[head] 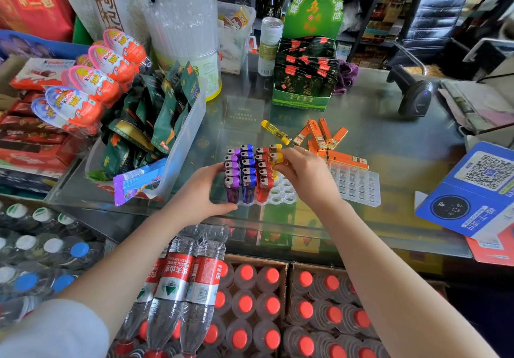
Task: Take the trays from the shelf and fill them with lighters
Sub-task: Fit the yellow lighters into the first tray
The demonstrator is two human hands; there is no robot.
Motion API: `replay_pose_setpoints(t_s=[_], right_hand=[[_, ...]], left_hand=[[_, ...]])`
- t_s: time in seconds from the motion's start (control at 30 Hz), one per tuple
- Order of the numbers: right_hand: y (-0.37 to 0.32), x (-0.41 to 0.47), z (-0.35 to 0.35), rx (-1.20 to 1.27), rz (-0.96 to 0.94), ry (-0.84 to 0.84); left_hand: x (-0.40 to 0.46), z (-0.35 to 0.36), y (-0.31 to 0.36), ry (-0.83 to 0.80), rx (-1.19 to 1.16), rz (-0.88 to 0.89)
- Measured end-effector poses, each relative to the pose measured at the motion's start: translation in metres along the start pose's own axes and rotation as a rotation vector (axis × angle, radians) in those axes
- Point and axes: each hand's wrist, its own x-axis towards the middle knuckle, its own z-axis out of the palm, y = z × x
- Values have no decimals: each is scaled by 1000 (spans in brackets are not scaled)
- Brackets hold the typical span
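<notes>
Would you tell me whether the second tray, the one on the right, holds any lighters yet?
Empty: the right tray shows only bare slots; orange lighters lie beside it.

The egg-shaped sweets (111, 62) at the left read "Kinder" and "JOY". The flat box behind them (41, 72) also reads "Kinder". The red labels of the water bottles (178, 279) below the worktop read "NONGFU SPRING". The green display card (314, 12) bears Chinese characters and a large "2". The blue card (472, 190) at the right carries a QR code.
</notes>
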Motion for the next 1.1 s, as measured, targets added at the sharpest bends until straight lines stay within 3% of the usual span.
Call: replay_pose_setpoints(t_s=[0.27,0.43,0.7,0.83,0.97,1.1], right_hand=[[7,3,-12,-102,-59,-76],[2,19,-19,-120,-112,-252],[18,-4,-7,-113,154,-248],[34,-18,-5,-258,359,-105],[37,-15,-6,-338,463,-173],[30,-9,-7,-218,529,-239]], left_hand=[[1,-1,2,0,-12,20],[1,-2,0,-12,-1,22],[0,-3,3,-15,-2,7],[-2,-3,6,-20,-1,-7],[-1,-6,11,-26,-16,-9],[-2,-7,13,-26,-26,-8]])
